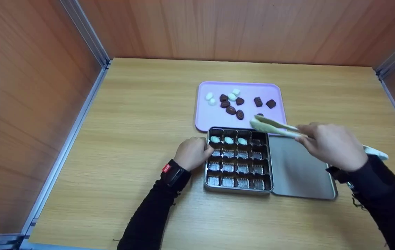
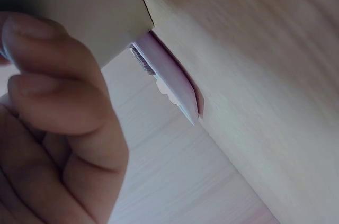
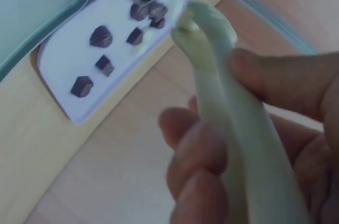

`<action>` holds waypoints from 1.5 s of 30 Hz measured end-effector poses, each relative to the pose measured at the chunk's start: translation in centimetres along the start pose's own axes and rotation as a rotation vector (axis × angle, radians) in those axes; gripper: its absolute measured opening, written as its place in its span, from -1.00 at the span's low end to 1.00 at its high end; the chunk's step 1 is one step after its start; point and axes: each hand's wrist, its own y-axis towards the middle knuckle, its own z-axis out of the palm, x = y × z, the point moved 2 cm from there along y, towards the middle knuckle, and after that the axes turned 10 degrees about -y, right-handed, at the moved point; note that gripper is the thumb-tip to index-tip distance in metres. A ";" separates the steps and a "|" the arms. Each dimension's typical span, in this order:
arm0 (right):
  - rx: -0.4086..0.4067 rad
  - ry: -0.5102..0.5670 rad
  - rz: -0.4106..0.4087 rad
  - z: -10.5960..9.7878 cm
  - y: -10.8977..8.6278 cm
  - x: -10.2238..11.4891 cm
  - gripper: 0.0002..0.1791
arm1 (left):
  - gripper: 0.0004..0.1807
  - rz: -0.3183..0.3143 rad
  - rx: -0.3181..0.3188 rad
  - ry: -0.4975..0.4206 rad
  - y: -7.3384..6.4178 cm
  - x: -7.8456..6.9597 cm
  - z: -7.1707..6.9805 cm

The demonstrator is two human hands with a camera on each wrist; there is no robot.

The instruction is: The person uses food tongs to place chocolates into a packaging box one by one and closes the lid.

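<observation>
My right hand (image 1: 334,144) grips pale green tongs (image 1: 280,130), their tips above the near edge of the lilac tray (image 1: 204,119). In the right wrist view the tongs' tips are close together; I cannot tell whether a candy is between them. My left hand (image 1: 192,152) holds the left side of a divided metal tin (image 1: 239,191), thumb over its rim and fingers curled low beside it. Three pale oval candies (image 1: 228,140) lie in the back row of its dark insert. On the tray are dark chocolates (image 1: 231,110) and white candies (image 1: 232,97).
A grey metal lid (image 1: 298,173) lies flat on the wooden table (image 1: 141,121), right beside the tin and under my right hand. Wood panels (image 1: 218,31) with metal edge strips (image 1: 86,104) enclose the table at the back and sides.
</observation>
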 end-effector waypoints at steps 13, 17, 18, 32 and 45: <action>0.039 -0.135 -0.052 -0.6 -1.0 1.8 -0.74 | -0.66 -0.013 -0.011 0.013 0.0 0.1 -0.1; 0.022 -0.162 -0.068 -1.0 -0.9 2.2 -0.75 | -0.65 -0.014 -0.002 0.013 0.0 0.0 -0.1; 0.023 -0.164 -0.071 -1.0 -0.8 2.3 -0.75 | -0.65 -0.013 -0.001 0.013 0.0 0.0 -0.2; 0.002 -0.207 -0.119 -1.5 0.7 3.9 -0.79 | -0.63 -0.020 -0.005 0.008 0.1 0.0 -0.2; 0.347 -0.202 -0.063 -3.2 3.5 3.6 -0.72 | -0.64 -0.020 0.005 -0.010 0.0 -0.1 -0.1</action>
